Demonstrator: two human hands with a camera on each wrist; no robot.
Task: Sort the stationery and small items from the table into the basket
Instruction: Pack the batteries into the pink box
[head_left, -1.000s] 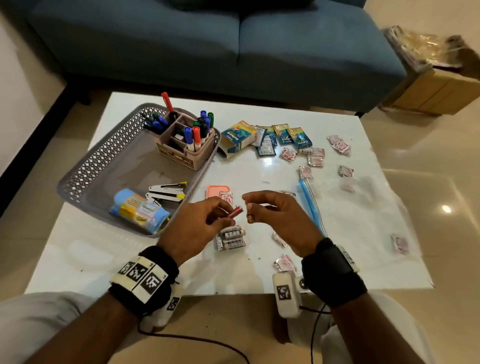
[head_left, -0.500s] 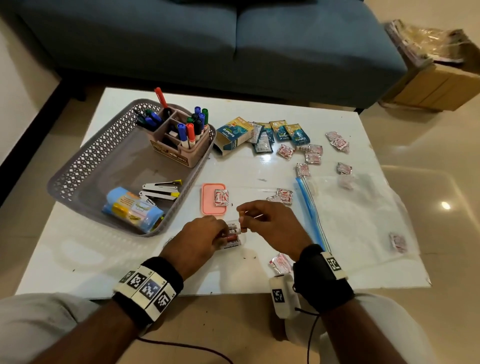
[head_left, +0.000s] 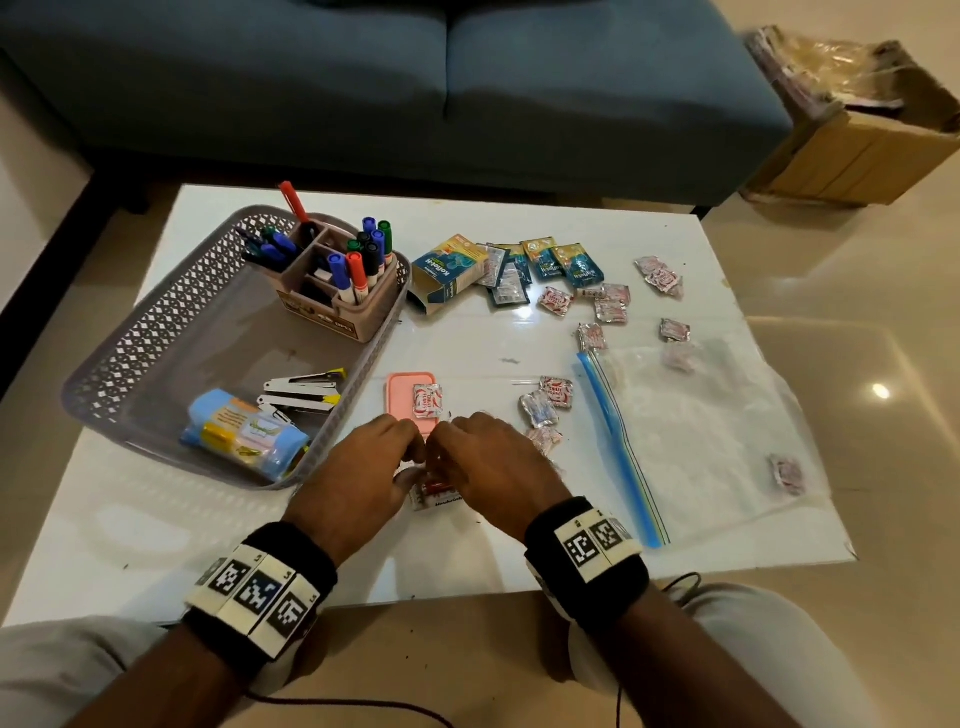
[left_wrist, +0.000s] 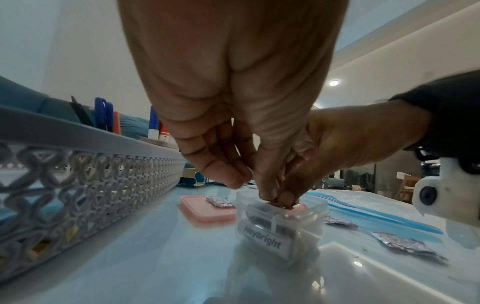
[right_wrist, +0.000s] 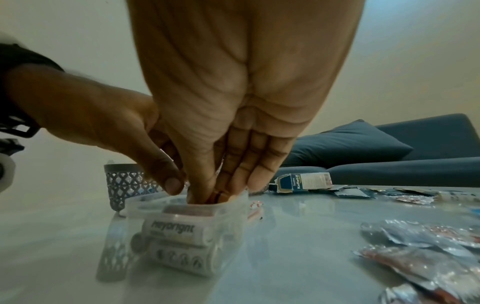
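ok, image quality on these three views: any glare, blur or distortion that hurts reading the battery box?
Head view: ceiling-light glare on the glossy table and floor; both hands cover most of the battery box. Left wrist view: strong wide-angle bending of the basket; the box label reads sharp, the palm up close is soft. Right wrist view: dim, yellowish; the label is smeared and the foil packets are blurred.

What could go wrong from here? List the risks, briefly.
1. The clear box stands lidless on the glossy table while the left hand and right hand work fingertips into its open top; a sideways push could tip it and spill the batteries.
2. A foil sachet lies on the pink lid; lifting the lid may flick it off.
3. The box looks full, so the top battery may block the lid.
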